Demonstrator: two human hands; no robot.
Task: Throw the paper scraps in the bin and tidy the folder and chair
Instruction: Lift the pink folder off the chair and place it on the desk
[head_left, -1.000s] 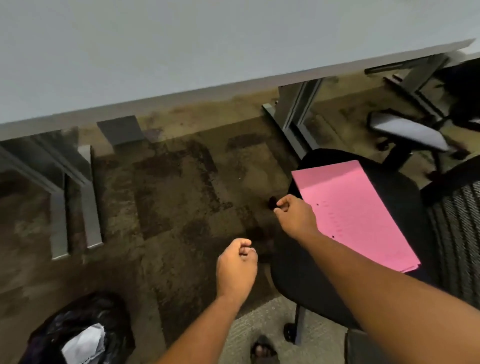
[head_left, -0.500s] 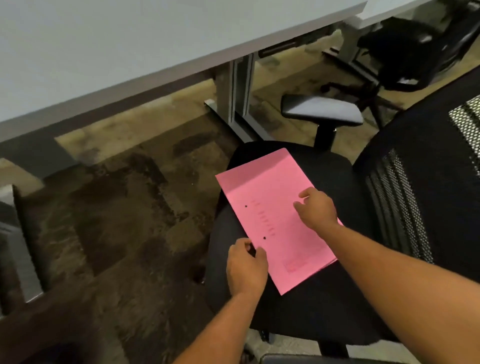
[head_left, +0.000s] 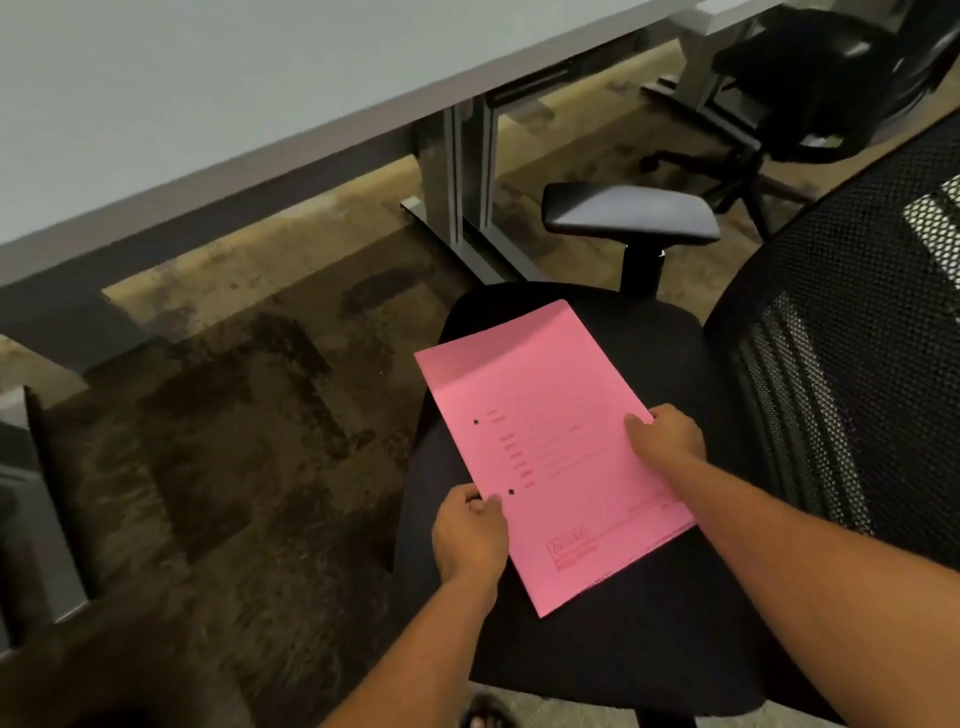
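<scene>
Both hands newly on folder (print unreadable)

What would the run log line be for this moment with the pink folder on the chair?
phase: folder pickup | left hand: gripping pink folder left edge | right hand: gripping right edge | folder: over black chair seat

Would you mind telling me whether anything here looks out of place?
The pink folder sits askew on the black chair seat rather than on the desk; both hands, left and right, grip its edges.

Black chair seat with the pink folder on it, chair on mottled brown carpet.
</scene>
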